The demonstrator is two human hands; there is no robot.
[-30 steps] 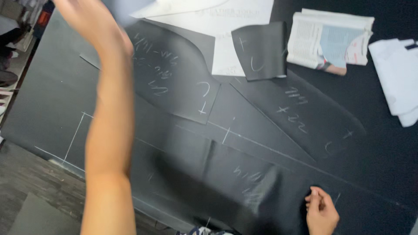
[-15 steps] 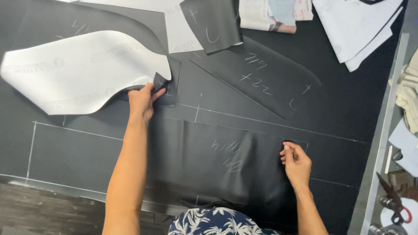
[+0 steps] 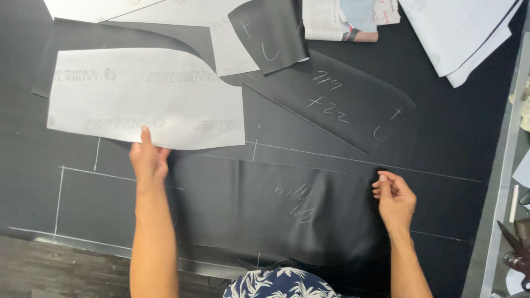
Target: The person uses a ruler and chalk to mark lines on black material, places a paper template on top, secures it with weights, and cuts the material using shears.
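Observation:
A large black sheet of leather-like material with white chalk lines covers the table. On it lies a cut black piece with chalk marks. My right hand pinches that piece's right upper corner. My left hand lies flat at the lower edge of a big piece turned white side up, fingertips touching it. Another chalk-marked black piece lies above my right hand.
A small curled black piece and more white-backed pieces lie at the top. A folded printed paper and white sheets sit at the top right. A grey table edge runs down the right, with dark tools beyond it.
My left hand has flipped the large piece white side up and laid it flat, then moved down to its lower edge. My right hand stays pinched on the lower piece's corner.

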